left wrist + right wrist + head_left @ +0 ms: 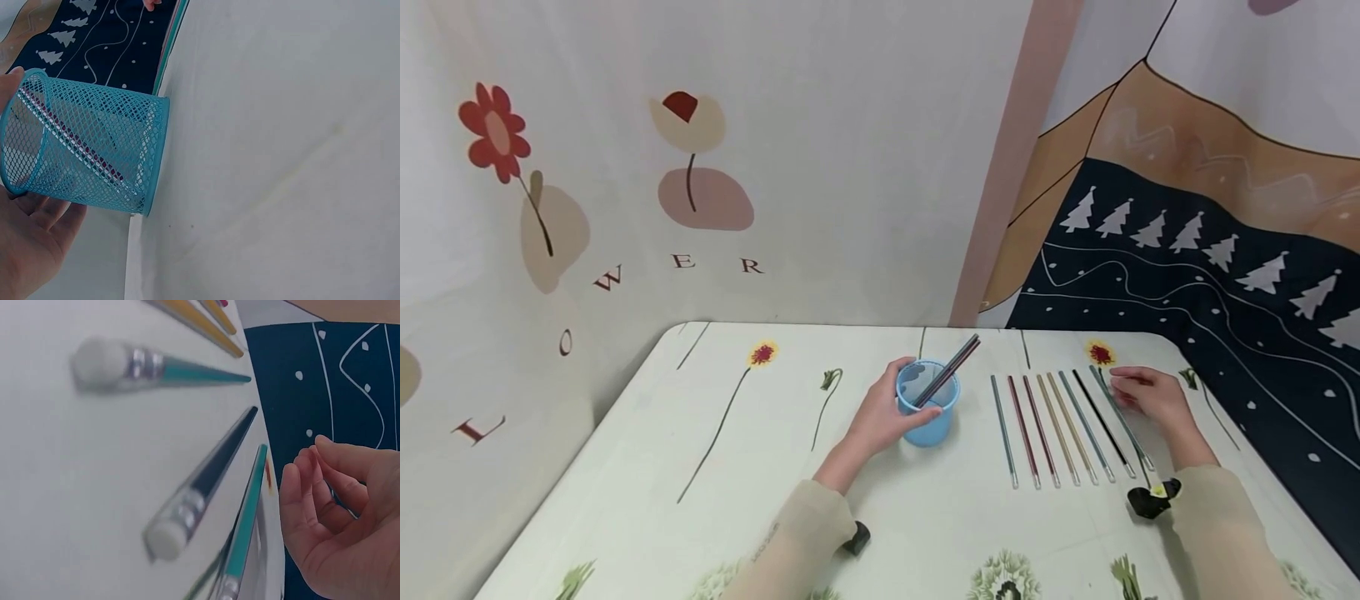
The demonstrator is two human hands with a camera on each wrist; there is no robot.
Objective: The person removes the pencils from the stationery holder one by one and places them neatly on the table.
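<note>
My left hand grips a light blue mesh pencil cup, thumb on the near side. Dark pencils lean out of the cup to the upper right; the left wrist view shows them slanting behind the mesh wall. To the right, several pencils lie side by side: a teal one at the left end, then red, yellow, teal, black, and teal at the right end. Beside that last teal pencil's far end, my right hand hovers with fingers loosely bent and nothing between them.
A white tablecloth with printed flowers covers the table. Behind it hangs a pale printed curtain, and a dark cloth with white trees borders the right edge. Black wrist straps are on both arms.
</note>
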